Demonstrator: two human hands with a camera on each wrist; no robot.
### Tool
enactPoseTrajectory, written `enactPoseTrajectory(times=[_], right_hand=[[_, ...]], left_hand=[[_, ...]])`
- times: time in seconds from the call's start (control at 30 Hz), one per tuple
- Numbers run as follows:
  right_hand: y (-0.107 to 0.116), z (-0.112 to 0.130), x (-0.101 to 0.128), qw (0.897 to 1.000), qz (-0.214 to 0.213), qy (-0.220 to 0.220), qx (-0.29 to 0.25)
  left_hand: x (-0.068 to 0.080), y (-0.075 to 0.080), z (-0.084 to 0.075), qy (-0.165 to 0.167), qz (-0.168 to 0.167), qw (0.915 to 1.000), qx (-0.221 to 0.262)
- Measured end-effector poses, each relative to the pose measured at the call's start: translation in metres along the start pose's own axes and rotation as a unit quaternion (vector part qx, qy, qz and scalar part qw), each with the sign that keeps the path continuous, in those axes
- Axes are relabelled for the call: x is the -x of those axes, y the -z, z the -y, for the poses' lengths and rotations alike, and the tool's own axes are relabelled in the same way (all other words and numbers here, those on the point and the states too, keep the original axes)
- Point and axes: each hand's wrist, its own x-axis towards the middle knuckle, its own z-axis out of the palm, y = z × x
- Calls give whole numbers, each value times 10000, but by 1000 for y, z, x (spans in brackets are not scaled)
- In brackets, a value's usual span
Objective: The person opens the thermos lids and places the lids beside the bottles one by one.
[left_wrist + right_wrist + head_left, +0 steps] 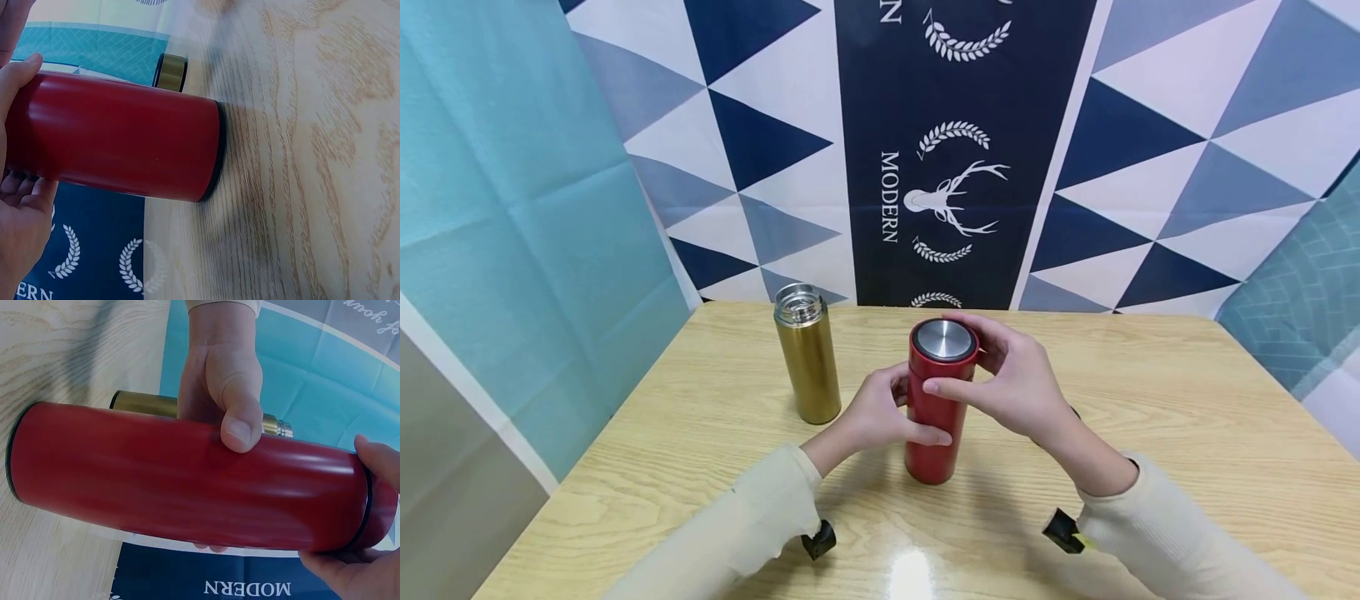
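A red thermos (934,417) stands on the wooden table, with a steel disc on top of its red lid (944,340). My left hand (880,408) grips the middle of its body, thumb across the near side. Around the upper end, at the seam with the lid, my right hand (1018,379) holds on with thumb and fingers on opposite sides. In the right wrist view the lid (381,515) fits against the body at a dark ring. Behind and left of my left hand stands a gold thermos (811,367), its threaded steel mouth uncovered.
A gold cap with dark rims (170,72) sits on the table beyond the red thermos, mostly hidden behind my right hand in the head view. A patterned cloth (940,167) hangs along the table's back edge. Teal cloth (535,208) borders the left side.
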Motion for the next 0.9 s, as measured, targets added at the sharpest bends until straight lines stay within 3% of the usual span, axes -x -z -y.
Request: enactPoseTrajectory(times=[0.3,0.57,0.9], right_hand=[[5,0,-2,9986,361,-253,-292],[10,-8,-10,9980,611,59,-165],[15,-13,-16,9945,976,-31,-380]], left_hand=[[0,0,1,19,13,10000,-19],[-1,0,2,-40,32,10000,-15],[0,0,2,-38,31,10000,17]])
